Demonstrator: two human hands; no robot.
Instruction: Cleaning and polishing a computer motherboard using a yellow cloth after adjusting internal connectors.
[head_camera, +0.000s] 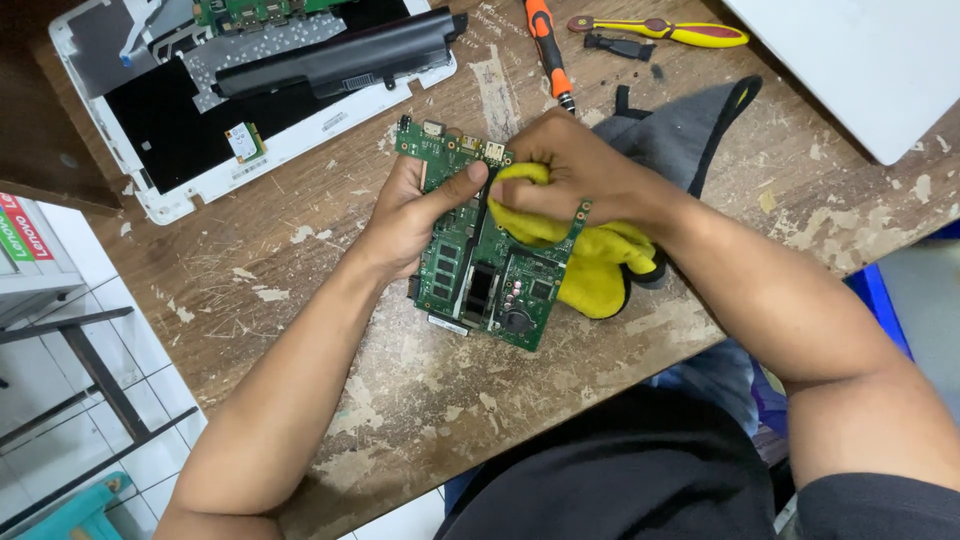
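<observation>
Green circuit board held just above worn wooden table, tilted toward cam. L hand clamped on board's left edge, thumb across top face, fingers underneath. R hand clenched round yellow cloth, pressing it on board's upper right; cloth hangs off right edge. Opened white laptop base upper left, w/ orange-handled screwdriver near top.
</observation>
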